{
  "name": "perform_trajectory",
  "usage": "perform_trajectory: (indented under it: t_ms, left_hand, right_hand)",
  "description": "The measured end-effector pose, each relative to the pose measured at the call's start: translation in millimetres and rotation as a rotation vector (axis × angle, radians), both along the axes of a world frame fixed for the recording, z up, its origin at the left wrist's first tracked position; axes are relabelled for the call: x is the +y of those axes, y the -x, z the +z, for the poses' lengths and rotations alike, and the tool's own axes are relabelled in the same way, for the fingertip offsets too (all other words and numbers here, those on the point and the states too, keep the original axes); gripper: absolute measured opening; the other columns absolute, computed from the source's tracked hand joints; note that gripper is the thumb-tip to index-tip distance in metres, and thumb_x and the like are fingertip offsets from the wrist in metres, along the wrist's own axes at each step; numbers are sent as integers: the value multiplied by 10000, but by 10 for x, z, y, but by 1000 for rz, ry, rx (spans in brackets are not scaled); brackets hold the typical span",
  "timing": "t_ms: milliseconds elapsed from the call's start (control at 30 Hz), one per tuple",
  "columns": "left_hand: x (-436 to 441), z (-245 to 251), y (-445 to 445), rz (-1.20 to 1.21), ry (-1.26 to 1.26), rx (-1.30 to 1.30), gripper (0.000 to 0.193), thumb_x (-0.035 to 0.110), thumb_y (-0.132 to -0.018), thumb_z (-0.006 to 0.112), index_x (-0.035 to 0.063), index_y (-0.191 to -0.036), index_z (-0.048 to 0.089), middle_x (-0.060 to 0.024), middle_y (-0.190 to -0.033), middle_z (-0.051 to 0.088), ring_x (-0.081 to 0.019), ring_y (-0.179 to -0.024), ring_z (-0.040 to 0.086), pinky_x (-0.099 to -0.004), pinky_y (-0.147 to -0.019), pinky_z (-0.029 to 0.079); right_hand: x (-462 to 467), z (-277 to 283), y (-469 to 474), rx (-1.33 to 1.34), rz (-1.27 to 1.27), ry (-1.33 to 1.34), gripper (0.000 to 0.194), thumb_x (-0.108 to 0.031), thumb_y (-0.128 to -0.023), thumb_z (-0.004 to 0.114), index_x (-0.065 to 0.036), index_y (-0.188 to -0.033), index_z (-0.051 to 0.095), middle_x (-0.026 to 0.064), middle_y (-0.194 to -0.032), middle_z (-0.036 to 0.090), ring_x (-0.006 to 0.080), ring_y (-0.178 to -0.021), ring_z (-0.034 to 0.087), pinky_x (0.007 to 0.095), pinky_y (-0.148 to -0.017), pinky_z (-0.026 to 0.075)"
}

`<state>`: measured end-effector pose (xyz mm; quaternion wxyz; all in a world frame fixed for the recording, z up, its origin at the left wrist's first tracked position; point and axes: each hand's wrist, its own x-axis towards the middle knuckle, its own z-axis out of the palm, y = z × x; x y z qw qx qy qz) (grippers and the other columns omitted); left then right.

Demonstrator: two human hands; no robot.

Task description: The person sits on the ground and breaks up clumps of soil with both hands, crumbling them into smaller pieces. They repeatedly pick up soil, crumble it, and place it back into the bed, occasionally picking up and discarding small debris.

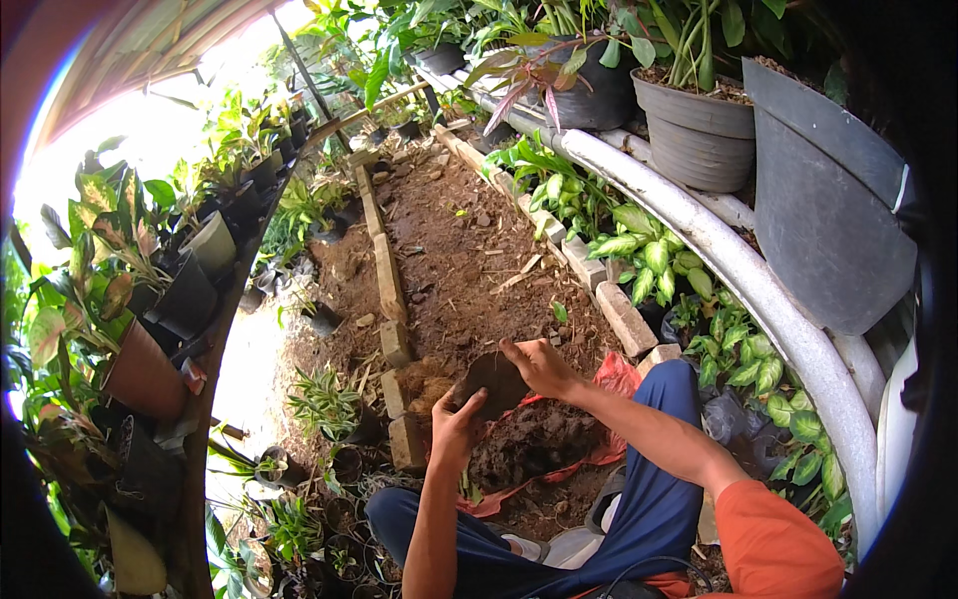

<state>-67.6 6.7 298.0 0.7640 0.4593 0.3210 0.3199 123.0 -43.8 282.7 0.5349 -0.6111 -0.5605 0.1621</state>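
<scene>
Between my two hands is a dark, roundish object (491, 383), possibly a black plastic nursery pot or bag; its far side and any contents are hidden. My left hand (455, 423) grips its lower left edge, with the thumb lying across the near face. At the upper right edge, the fingers of my right hand (545, 367) pinch the rim. Just below it, dark potting soil (535, 445) is heaped on a red plastic sheet (617, 382) in front of my crossed legs. A clump of brown fibre (430, 385) lies beyond my left hand.
Bricks (389, 277) edge the bare earth path (479, 254) ahead. Potted plants crowd a shelf (232, 322) at left. On the right, a thick white pipe (718, 269) runs beneath large pots (823, 195). Variegated plants (651, 247) grow beside it. Small pots (348, 464) stand near my left knee.
</scene>
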Motion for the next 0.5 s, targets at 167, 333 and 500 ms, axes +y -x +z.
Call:
perform_trajectory:
  t_ms: [167,333,500]
  left_hand:
    - [-79,-58,-87,1,-10,84,191,106,-839,739,48,-991,639,13,-843,656,-54,-646,586,-194,-522,454]
    - [-93,-112,-95,-16,-32,40,187,96,-839,737,36,-986,639,11,-871,658,-56,-718,598,-200,-608,469]
    - [-146,-163,-137,-32,-84,92,167,88,-836,741,21,-953,643,11,-857,648,-53,-742,573,-205,-649,443]
  right_hand:
    - [20,-10,-11,-78,-100,-56,555,-419,-984,488,46,-707,608,200,-562,558,290,-469,562,412,-489,399]
    - [77,-54,-30,-73,-115,-176,521,-365,-977,526,43,-655,578,198,-521,504,316,-441,509,396,-473,390]
    - [81,-51,-49,65,-272,-139,546,-357,-971,541,52,-611,550,196,-493,467,264,-408,483,391,-455,373]
